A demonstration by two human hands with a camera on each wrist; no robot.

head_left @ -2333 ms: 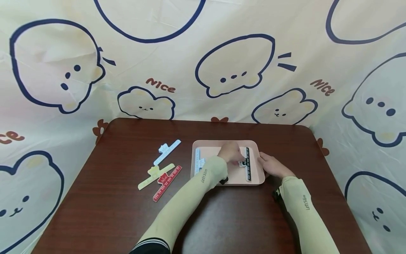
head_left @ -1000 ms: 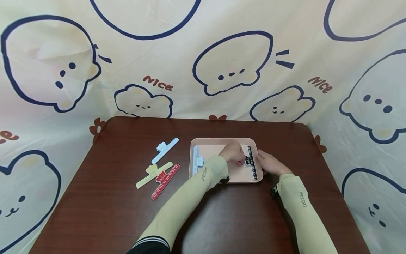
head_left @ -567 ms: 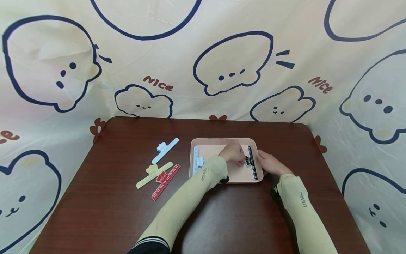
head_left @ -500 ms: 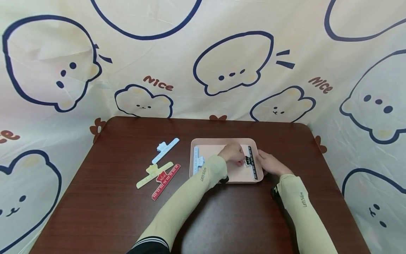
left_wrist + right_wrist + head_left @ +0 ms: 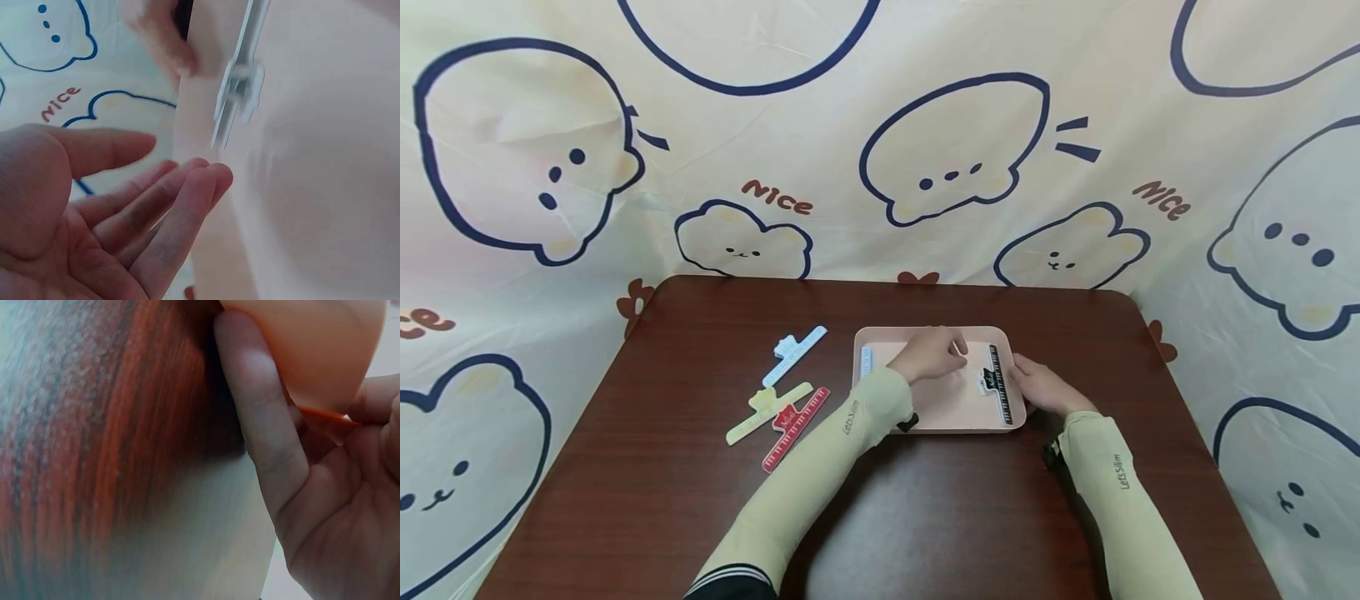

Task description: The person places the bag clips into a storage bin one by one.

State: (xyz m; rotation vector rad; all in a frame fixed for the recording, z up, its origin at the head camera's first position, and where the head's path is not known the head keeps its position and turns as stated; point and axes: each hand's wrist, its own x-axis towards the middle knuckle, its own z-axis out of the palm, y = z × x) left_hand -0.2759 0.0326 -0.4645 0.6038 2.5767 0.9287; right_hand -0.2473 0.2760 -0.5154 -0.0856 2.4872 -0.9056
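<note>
Here, a slim black-and-white clip (image 5: 999, 384) in a pink tray (image 5: 951, 406)

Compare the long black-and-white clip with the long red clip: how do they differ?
The black-and-white clip lies inside the pale pink rectangular tray, while the red clip lies on the brown table. The black-and-white clip runs almost front to back; the red clip slants diagonally. Both are long, straight-barred and tabbed on one side.

Both arms wore pale green sleeves (image 5: 797, 492) with dark "LetsSlim" print. Left also had a white-striped black cuff (image 5: 733, 583). Black wrist gear (image 5: 908, 422) peeked out.
</note>
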